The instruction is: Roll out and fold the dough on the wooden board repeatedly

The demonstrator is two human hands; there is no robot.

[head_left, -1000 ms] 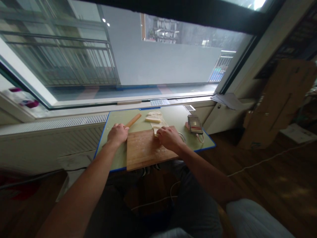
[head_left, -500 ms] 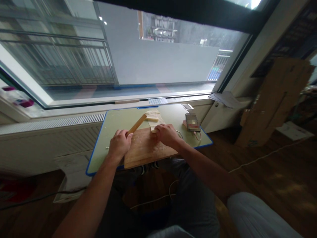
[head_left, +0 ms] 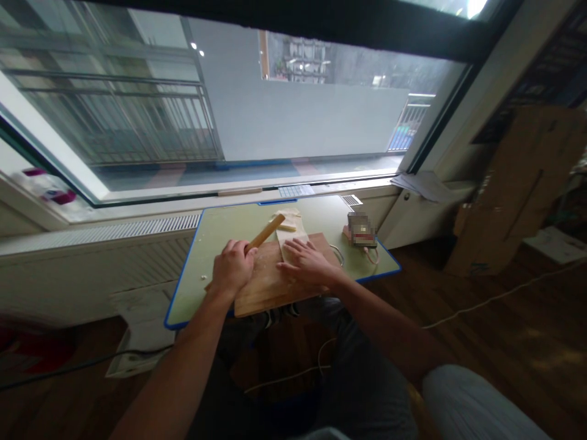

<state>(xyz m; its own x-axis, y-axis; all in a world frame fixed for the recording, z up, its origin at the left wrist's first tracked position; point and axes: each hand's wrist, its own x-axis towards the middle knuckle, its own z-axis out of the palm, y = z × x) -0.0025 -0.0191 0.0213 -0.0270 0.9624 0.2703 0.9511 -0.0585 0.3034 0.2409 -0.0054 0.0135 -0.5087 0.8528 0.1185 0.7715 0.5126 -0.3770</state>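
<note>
My left hand (head_left: 232, 269) is closed around a wooden rolling pin (head_left: 268, 233), which slants up and to the right above the board. A long pale sheet of dough (head_left: 297, 234) runs from the wooden cutting board (head_left: 257, 296) past its far edge onto the table. At the sheet's far end lies a narrow, thicker-looking pale strip (head_left: 287, 225). Flat on the near part of the dough rests my right hand (head_left: 305, 261), fingers stretched out, hiding what is under the palm. Traces of flour show on the board.
The pale green table (head_left: 192, 281) has a blue rim. On its right stand a small blurred-out device (head_left: 361, 231) and a metal ring handle (head_left: 338, 253) by the board. A dough crumb (head_left: 204, 277) lies at left. A radiator and window sill run behind; a cable (head_left: 486, 299) crosses the floor.
My right hand has gone from pinching the dough's near end to lying flat on it. The dough now reaches nearer on the board. The rolling pin's tip has shifted slightly right.
</note>
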